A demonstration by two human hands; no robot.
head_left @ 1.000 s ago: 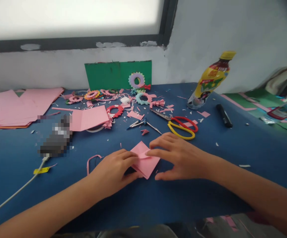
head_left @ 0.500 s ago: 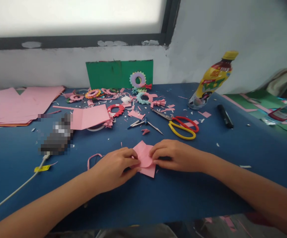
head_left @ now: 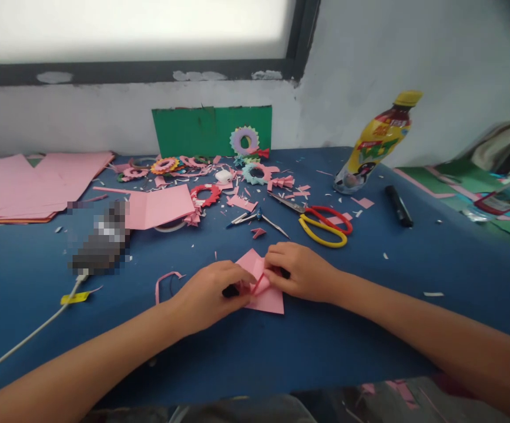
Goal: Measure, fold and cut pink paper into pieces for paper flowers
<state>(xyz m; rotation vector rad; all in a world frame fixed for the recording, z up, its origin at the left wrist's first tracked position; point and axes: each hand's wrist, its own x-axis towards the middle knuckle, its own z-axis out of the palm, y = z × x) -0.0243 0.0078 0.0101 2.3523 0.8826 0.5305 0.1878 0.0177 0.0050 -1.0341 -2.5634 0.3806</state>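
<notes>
A folded piece of pink paper [head_left: 266, 301] lies on the blue table near its front edge. My left hand [head_left: 213, 292] pinches its left side between thumb and fingers. On the right, my right hand [head_left: 301, 272] grips a raised flap with bent fingers and thumb. A darker crease or edge stands up between the two hands. Just beyond them are a small pink folded scrap [head_left: 258, 233], a metal drawing compass [head_left: 257, 218] with spread legs, and scissors [head_left: 323, 226] with red and yellow handles.
A tilted drink bottle [head_left: 373, 144] and a black marker [head_left: 398, 206] are at the right. Paper rings [head_left: 257, 173] and scraps litter the back before a green board [head_left: 193, 132]. Pink sheets [head_left: 74, 179], a folded pink card [head_left: 162, 207] and a blurred device on a white cable [head_left: 30, 339] are left.
My right hand has shifted slightly left and closer to my left hand. The paper's middle flap, flatter before, is now lifted and bent between my fingers.
</notes>
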